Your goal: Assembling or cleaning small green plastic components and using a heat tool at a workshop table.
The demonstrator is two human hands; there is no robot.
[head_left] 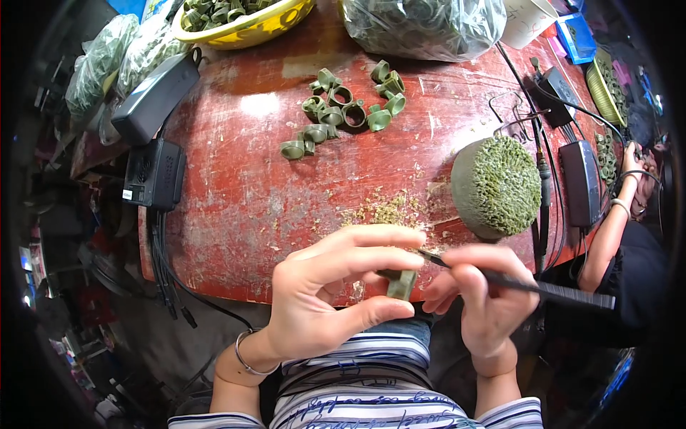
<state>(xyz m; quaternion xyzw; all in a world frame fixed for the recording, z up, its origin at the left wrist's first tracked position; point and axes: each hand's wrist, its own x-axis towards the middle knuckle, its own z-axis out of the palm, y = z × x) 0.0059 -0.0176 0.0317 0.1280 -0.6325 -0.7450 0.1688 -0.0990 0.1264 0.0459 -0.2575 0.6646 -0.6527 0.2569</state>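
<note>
My left hand, wearing a silver bangle, comes in from the lower left. Its thumb and fingers are closed around a small dark green ring, with part of the band hidden. In my right hand is a slim tool with a dark handle, gripped like a pen. Its thin tip reaches left to the ring, close to the left fingertips; whether it touches cannot be made out. Farther back on the red table lie several similar green rings.
Green shavings lie beyond my hands, beside a round block with a rough green face. A yellow basket of green pieces and a plastic bag stand at the back. Black boxes with cables flank the table. Another person's arm shows at right.
</note>
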